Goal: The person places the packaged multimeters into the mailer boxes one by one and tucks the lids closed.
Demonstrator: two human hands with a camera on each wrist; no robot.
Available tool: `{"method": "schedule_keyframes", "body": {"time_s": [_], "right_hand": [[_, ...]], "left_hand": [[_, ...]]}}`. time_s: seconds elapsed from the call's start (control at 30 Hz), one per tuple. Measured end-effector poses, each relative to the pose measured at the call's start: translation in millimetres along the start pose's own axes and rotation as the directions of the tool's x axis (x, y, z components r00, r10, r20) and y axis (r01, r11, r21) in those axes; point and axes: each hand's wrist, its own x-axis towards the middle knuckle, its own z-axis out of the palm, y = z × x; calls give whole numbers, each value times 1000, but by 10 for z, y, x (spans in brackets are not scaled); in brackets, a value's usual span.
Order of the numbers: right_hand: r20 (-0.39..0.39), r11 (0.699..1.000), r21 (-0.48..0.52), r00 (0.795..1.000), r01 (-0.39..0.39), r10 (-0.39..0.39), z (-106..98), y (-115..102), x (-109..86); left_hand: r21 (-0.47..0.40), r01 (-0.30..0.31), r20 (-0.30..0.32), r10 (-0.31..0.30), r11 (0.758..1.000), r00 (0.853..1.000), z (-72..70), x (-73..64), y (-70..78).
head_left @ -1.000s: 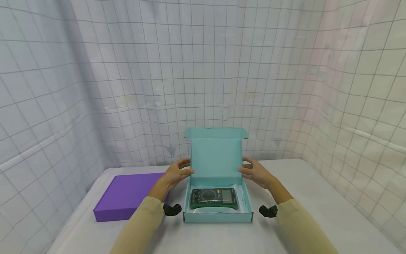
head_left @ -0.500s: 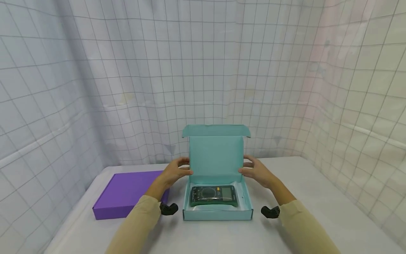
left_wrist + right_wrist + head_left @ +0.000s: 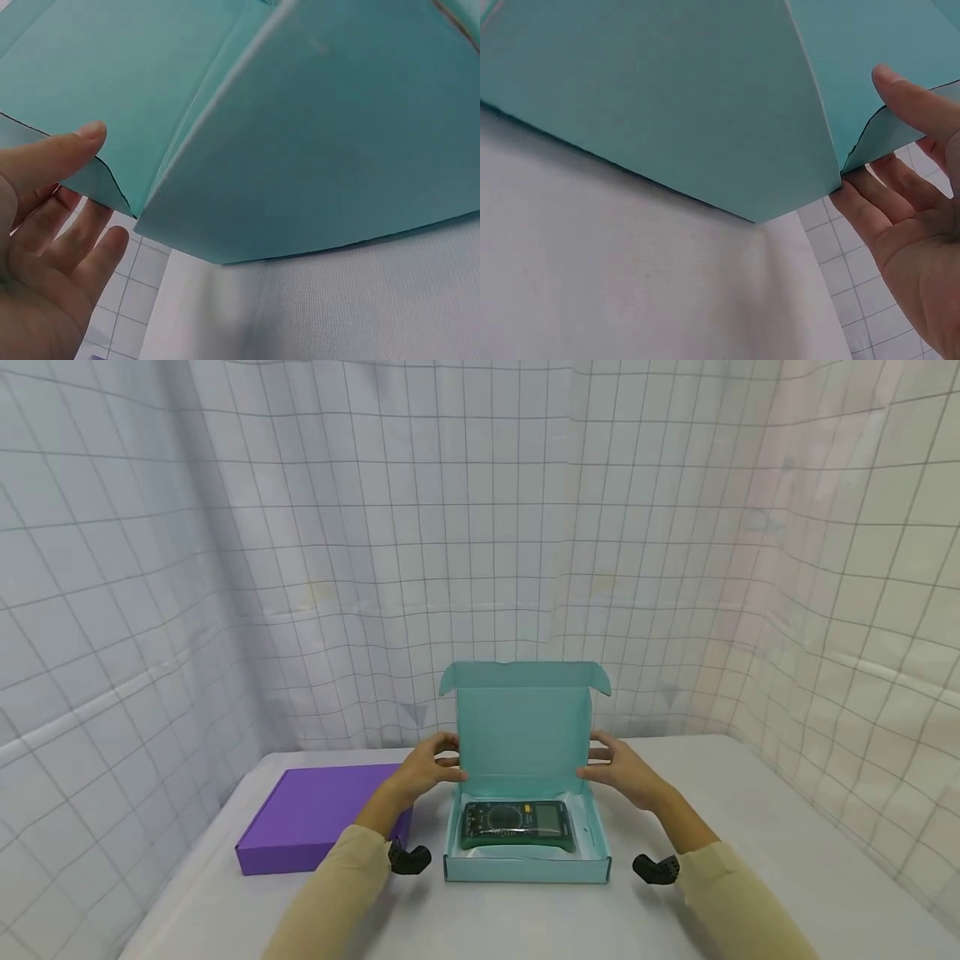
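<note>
Dial centred on the multimeter (image 3: pixel 517 825), twelve pointing away from the person. Multimeter lies face up inside the teal box (image 3: pixel 527 871), screen at its three o'clock end, green casing along the six o'clock side. Whitish lining under and around it; material unclear. Lid (image 3: pixel 522 731) stands raised at twelve, end flap and its two ears uppermost.

Left hand (image 3: pixel 422 770) at ten o'clock: pinches the lid's edge, thumb on the inner face, fingers behind. Right hand (image 3: pixel 630 774) at two o'clock: same pinch on the opposite edge, thumb inside, fingers behind. Both wrist views show the grip low, close to the hinge corner.

Purple box (image 3: pixel 322 810) at nine, closed, flat on the white-covered counter (image 3: pixel 510 927); left forearm crosses its near corner in the head view. Gridded white curtain (image 3: pixel 480 527) hangs beyond, at twelve. Pale yellow sleeves (image 3: pixel 341 885) on both arms.
</note>
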Motion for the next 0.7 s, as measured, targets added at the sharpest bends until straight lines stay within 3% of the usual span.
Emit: {"method": "schedule_keyframes", "body": {"time_s": [0.37, 0.53, 0.7], "right_hand": [[-23, 999, -21, 999, 38, -39, 57, 13, -47], [17, 996, -41, 997, 73, -73, 51, 8, -83], [82, 991, -69, 991, 113, -107, 30, -24, -174]], "left_hand": [[25, -10, 0, 10, 1000, 1000, -8, -20, 22], [43, -37, 14, 36, 998, 999, 10, -45, 3], [141, -93, 24, 91, 986, 996, 30, -93, -15]]}}
